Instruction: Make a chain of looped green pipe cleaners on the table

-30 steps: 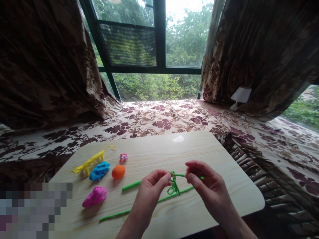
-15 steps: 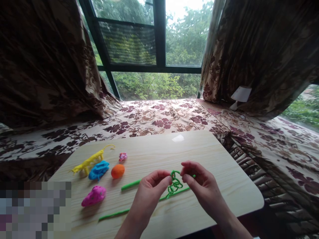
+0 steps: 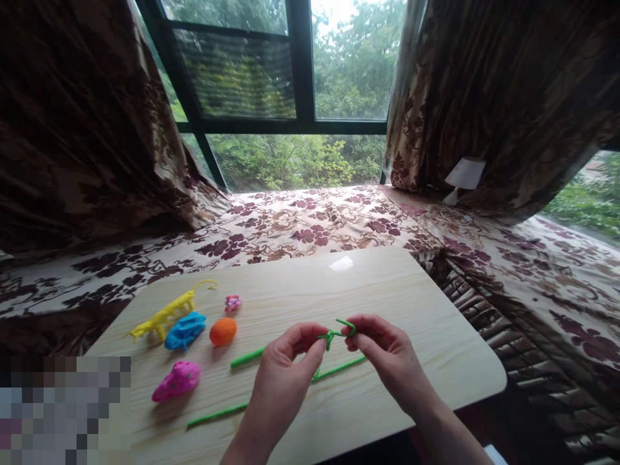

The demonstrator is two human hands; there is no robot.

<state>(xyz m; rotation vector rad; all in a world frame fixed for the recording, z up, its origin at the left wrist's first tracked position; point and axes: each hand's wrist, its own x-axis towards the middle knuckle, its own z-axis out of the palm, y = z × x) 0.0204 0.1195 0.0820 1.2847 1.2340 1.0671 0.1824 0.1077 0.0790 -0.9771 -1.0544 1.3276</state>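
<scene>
Left hand (image 3: 283, 371): thumb and index closed on the knotted part of the green strand (image 3: 330, 336).
Right hand (image 3: 394, 355): we pinch its bent free end between thumb and fingers.
Strand: held above the table (image 3: 378, 278), over the long green roll (image 3: 217, 414).
Tension: we judge a light, even pull best; the thin strand could snap.
Grip: we favour pinching beside the knot, since squeezing might flatten its loops.

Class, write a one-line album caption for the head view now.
Two hands shape a thin green clay strand above a pale wood-grain table.
</scene>
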